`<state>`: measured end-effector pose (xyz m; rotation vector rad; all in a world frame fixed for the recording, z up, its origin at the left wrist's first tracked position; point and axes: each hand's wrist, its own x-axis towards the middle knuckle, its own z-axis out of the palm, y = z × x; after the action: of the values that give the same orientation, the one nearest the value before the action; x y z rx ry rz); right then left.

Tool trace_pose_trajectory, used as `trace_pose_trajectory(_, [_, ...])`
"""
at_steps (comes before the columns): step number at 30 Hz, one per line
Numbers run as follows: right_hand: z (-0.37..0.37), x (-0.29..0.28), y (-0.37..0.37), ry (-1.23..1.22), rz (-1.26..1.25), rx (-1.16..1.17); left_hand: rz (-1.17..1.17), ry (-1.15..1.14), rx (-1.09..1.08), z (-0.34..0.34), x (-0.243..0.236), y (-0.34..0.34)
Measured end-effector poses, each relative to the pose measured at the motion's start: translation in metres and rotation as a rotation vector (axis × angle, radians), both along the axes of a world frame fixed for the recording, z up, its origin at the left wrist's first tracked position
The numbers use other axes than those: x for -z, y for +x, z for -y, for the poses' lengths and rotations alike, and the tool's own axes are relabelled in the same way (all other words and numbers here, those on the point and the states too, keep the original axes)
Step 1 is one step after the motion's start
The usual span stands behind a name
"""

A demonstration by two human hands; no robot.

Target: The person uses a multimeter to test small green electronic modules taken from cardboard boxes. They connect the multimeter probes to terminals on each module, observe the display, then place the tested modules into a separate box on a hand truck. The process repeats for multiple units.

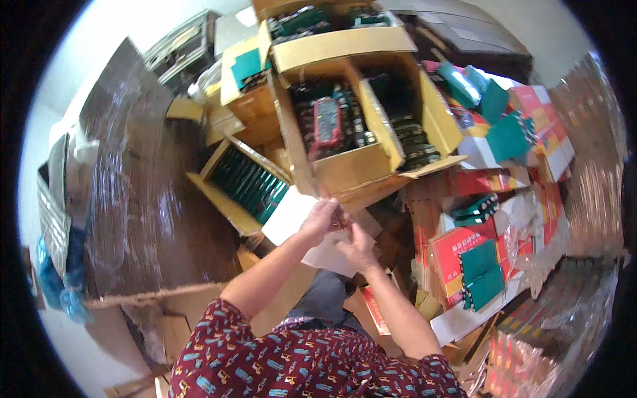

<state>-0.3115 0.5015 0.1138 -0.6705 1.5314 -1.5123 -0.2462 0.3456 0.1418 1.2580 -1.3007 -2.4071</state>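
My left hand (322,220) and my right hand (359,249) come close together in front of the open cartons, fingers bent inward. Between their fingertips is a small dark and brownish thing, too small and blurred to name. Both hands look closed around it. White sheet-like pieces (284,213) lie around and under the hands, one spreading to the left and another white piece (330,257) below. I cannot tell whether they are paper or card, or whether the fingers grip them.
Ahead stands a divided cardboard carton (348,162) with dark circuit boards and a red-edged multimeter (326,121). A smaller box of green boards (249,179) sits left of it. Red cartons (448,255) bearing green boards (483,275) stand right. Film-wrapped brown stacks (152,199) flank me.
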Motion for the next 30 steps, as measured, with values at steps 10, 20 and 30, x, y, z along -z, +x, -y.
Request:
trace_pose_trajectory(10, [-0.067, -0.162, -0.015, 0.037, 0.044, -0.156, -0.338, 0.260, -0.285, 0.096, -0.102, -0.049])
trace_pose_trajectory(20, [-0.290, -0.175, -0.014, 0.512, -0.546, -0.014, -0.184, 0.102, -0.366, 0.163, -0.092, -0.087])
trace_pose_trajectory(30, [-0.453, -0.149, -0.010, 1.007, -0.675, 0.379, 0.075, -0.390, 0.011, 0.151, -0.064, -0.075])
